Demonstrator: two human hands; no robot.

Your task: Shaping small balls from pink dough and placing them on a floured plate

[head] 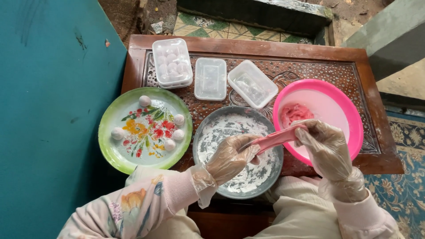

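dough ends: the strip (276, 138) vanishes inside both gloved fists
grey pan (208, 132): near rim hidden by left hand (230, 157)
elbows: cut off, perhaps bent

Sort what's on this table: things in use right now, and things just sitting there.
In use:
left hand
right hand
pink dough strip, stretched between both hands
floured metal pan
pink bowl

Sitting idle:
floral plate of white balls
filled box
two empty boxes

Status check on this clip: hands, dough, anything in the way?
Left hand and right hand, both gloved, stretching pink dough strip. Held over floured metal pan and pink bowl. Nothing obstructing.
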